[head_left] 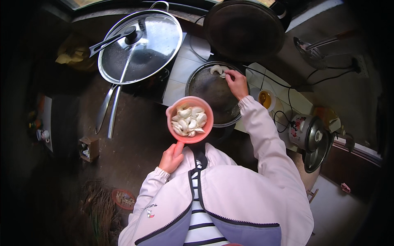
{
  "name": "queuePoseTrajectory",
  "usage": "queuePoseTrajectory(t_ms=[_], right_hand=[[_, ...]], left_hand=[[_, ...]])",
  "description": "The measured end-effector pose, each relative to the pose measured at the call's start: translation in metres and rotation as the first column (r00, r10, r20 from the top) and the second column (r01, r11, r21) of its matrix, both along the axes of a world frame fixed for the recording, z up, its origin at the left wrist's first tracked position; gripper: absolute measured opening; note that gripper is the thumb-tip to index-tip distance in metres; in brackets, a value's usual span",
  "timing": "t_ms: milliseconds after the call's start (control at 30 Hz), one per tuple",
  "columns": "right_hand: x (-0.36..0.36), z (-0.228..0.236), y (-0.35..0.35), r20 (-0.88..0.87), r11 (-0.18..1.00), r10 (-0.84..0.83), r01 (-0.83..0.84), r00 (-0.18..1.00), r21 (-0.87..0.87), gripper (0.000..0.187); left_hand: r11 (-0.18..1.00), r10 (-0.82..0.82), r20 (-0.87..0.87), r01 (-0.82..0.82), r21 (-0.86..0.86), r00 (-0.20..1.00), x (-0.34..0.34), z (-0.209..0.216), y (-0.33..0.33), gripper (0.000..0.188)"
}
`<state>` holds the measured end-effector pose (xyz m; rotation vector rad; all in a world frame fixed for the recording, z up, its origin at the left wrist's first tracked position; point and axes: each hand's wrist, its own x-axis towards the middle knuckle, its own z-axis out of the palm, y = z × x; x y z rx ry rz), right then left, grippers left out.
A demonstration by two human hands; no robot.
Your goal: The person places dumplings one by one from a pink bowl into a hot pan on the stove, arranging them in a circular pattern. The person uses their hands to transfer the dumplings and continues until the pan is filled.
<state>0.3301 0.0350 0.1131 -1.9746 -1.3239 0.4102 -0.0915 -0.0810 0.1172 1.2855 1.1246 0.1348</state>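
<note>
My left hand (pixel 170 159) is closed round the handle of a pink plastic scoop (pixel 168 111), held level in front of my body. A heap of pale, folded dumplings (pixel 190 119) fills the scoop. Beyond it and to the right is a round, dark electric griddle (pixel 206 95). My right hand (pixel 237 85) reaches over its far right part, thumb and fingers pinched on a dumpling (pixel 223 75) low at the surface. Another dumpling (pixel 216 69) lies beside it near the far rim. The griddle's dark round lid (pixel 244 33) stands raised at the back.
A wok with a glass lid (pixel 158 49) stands at the far left, its handles pointing toward me. Right of the griddle are a bowl of yellowish liquid (pixel 266 99), loose black cables and a flowered rice cooker (pixel 301 129). A skimmer (pixel 308 51) hangs at the right wall.
</note>
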Motion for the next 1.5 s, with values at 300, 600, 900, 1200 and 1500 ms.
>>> queuePoseTrajectory(t_ms=[300, 600, 900, 1200, 1500], right_hand=[[-0.104, 0.061, -0.061, -0.006, 0.716, 0.660, -0.631, 0.752, -0.297, 0.032], [-0.099, 0.056, -0.085, 0.140, 0.700, 0.708, -0.663, 0.692, -0.265, 0.029], [-0.043, 0.087, -0.101, -0.750, 0.994, -0.051, -0.037, 0.660, -0.100, 0.025], [0.041, -0.005, -0.077, -0.009, 0.997, -0.072, 0.072, 0.997, -0.002, 0.025], [0.057, -0.040, -0.031, 0.375, 0.997, 0.056, -0.035, 0.925, -0.063, 0.030]], left_hand=[[0.995, -0.008, 0.114, -0.004, 0.100, 0.993, 0.006, -0.007, 0.006, 0.029], [0.999, -0.015, 0.059, 0.012, 0.052, 0.998, 0.005, -0.002, 0.007, 0.031], [0.999, -0.011, 0.076, 0.007, 0.052, 0.997, 0.003, -0.012, 0.003, 0.028], [0.998, -0.061, 0.028, 0.061, 0.023, 0.998, 0.006, -0.002, 0.005, 0.029], [0.999, -0.006, 0.049, 0.004, 0.036, 0.999, 0.001, -0.010, -0.008, 0.021]])
